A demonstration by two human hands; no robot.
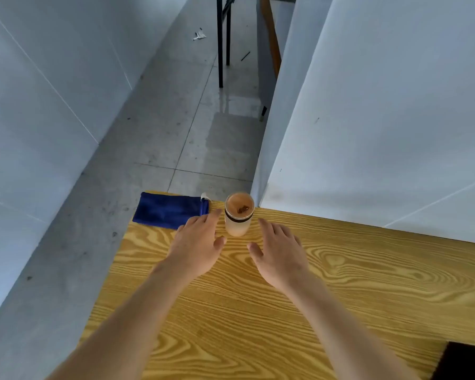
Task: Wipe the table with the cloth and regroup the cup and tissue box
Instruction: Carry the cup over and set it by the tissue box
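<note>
A frosted cup (238,215) with a dark band near its rim stands upright near the far edge of the wooden table (340,283). A folded blue cloth (169,212) lies on the far left corner, just left of the cup. My left hand (200,245) hovers palm down between cloth and cup, fingers spread, its fingertips near the cloth's right end. My right hand (279,249) is open too, just right of and nearer than the cup. Neither hand touches the cup. No tissue box is in view.
A white wall (381,119) rises along the table's far right edge. Grey tiled floor (176,133) lies beyond the far and left edges, with black chair legs (221,50) farther back. A dark object (464,362) sits at the table's near right corner.
</note>
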